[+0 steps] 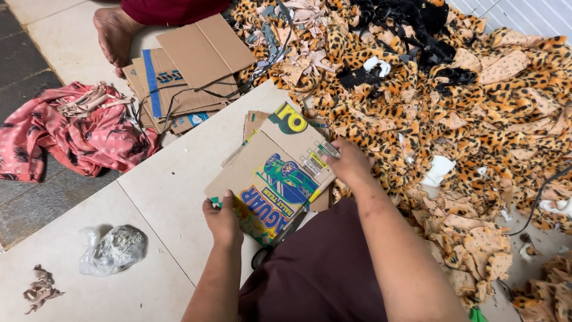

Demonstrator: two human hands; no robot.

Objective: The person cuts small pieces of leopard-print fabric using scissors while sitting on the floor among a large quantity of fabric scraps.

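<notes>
I hold a flattened printed cardboard piece [275, 173] over my lap, brown with a bright yellow, blue and green picture. My left hand [223, 222] grips its near left corner. My right hand [350, 162] grips its far right edge. More flat cardboard pieces [255, 122] lie under it on the tiled floor. Black scissors [262, 255] peek out below the card, next to my dark maroon garment [322, 274].
A large heap of leopard-print fabric scraps [453, 101] covers the right side. Another person's bare foot [114, 33] rests by a stack of brown cardboard [190, 65]. A pink patterned cloth [71, 131] and a crumpled plastic bag [116, 247] lie on the left.
</notes>
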